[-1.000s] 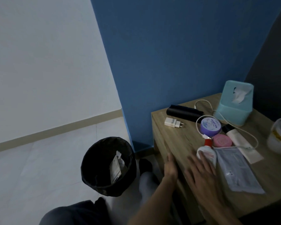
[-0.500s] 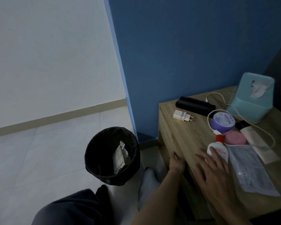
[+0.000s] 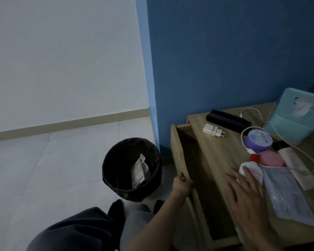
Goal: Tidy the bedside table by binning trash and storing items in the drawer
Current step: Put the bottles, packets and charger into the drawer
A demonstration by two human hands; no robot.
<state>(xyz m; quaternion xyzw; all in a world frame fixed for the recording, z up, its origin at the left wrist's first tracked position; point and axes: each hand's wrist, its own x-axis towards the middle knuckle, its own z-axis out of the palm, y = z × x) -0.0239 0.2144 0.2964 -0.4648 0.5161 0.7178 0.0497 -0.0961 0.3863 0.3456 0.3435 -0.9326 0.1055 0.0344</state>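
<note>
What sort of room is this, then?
Probably a bedroom corner. A small wooden bedside table with its drawer open holds a tissue box, a purple jar and a plug-in charger, and a lined bin stands beside it.

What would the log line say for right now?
left hand grips drawer front | drawer open | right hand open, reaching at white bottle | wrapper in bin

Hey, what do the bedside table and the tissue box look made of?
Bedside table: wood or wood-look laminate, matte, with visible grain lines. Tissue box: probably plastic, a smooth teal shell with rounded corners.
</note>
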